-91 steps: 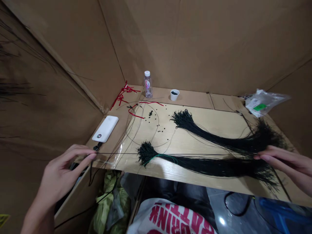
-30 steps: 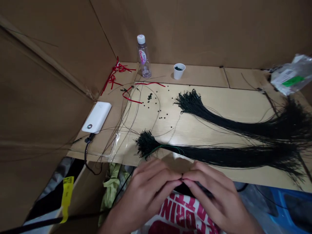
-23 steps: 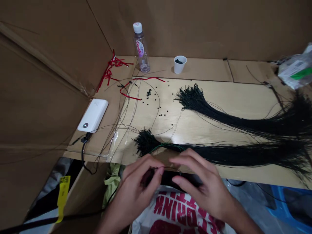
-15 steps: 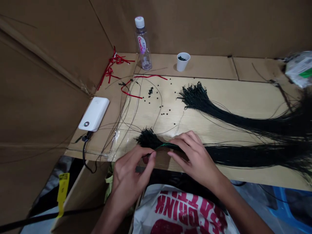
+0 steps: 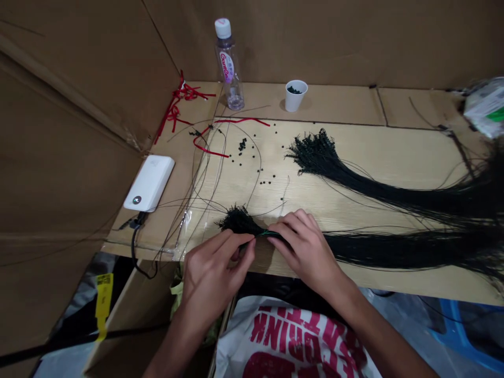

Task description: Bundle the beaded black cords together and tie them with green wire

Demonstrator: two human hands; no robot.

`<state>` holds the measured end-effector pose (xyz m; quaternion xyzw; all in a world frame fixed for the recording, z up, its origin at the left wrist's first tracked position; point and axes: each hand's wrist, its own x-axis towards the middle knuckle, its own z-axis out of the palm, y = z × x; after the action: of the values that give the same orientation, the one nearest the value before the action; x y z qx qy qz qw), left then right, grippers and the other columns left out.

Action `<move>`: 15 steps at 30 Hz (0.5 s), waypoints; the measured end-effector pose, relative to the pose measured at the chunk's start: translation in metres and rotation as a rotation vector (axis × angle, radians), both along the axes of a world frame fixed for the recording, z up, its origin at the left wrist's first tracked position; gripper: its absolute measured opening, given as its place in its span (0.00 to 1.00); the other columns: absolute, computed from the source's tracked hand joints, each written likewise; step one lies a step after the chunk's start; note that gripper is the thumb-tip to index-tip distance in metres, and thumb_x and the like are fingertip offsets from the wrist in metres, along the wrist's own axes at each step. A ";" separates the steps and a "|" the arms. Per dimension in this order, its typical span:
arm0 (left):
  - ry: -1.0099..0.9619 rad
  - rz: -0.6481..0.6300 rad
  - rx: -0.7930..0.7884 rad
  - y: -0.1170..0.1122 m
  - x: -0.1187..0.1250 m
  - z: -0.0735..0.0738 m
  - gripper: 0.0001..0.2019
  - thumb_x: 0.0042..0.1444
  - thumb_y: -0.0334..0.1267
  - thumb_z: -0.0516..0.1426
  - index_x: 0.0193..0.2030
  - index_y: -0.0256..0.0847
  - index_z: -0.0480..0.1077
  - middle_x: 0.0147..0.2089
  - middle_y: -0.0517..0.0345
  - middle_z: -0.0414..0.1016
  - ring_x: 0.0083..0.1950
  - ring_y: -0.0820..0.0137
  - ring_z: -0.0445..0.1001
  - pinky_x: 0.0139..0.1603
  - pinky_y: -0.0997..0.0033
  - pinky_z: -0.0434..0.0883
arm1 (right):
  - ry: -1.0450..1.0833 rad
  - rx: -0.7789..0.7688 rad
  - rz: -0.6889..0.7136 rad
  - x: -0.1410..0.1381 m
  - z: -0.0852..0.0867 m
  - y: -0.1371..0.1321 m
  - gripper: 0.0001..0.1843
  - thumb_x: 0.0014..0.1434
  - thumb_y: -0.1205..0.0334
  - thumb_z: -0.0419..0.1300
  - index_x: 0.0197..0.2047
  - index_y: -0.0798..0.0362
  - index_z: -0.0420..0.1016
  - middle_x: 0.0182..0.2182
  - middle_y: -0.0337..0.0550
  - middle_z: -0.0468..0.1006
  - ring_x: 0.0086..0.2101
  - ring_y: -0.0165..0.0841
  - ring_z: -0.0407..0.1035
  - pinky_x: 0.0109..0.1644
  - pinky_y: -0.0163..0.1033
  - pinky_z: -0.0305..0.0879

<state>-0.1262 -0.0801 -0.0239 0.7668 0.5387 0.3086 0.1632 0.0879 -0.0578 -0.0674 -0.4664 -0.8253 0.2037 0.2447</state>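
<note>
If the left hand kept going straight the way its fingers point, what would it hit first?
The black cord bundle: the left hand's fingertips seem to touch its neck, beside the knotted tuft, though depth is unclear.

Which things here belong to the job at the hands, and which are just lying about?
Job:
left hand, right hand
black cord bundle, green thread
second cord bundle
loose black beads
white cup of beads

Lying about:
water bottle
power bank
plastic bag
printed shopping bag

Over one wooden board (image 5: 354, 152) were one left hand (image 5: 212, 278) and one right hand (image 5: 307, 249). On it lay two black cord bundles (image 5: 315, 163) (image 5: 240, 221). Beyond it stood one plastic bottle (image 5: 229, 65) and one paper cup (image 5: 294, 95). Beside it lay one power bank (image 5: 148, 182).
</note>
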 end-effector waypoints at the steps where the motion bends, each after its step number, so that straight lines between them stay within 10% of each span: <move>1: 0.011 0.000 0.003 0.001 0.000 0.000 0.03 0.67 0.31 0.64 0.44 0.41 0.81 0.29 0.64 0.74 0.28 0.75 0.71 0.33 0.73 0.67 | 0.002 0.003 0.000 0.000 0.000 0.000 0.08 0.75 0.64 0.61 0.52 0.56 0.81 0.44 0.51 0.80 0.44 0.47 0.67 0.49 0.53 0.67; 15: 0.003 -0.034 0.013 0.004 0.001 0.001 0.03 0.67 0.33 0.66 0.45 0.41 0.83 0.33 0.60 0.82 0.32 0.72 0.79 0.34 0.72 0.71 | 0.066 0.044 0.009 0.003 0.001 -0.004 0.07 0.75 0.66 0.60 0.52 0.55 0.79 0.43 0.51 0.79 0.43 0.45 0.70 0.47 0.51 0.64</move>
<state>-0.1252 -0.0760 -0.0231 0.7773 0.5238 0.3083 0.1625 0.0908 -0.0621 -0.0663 -0.4500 -0.8232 0.2021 0.2811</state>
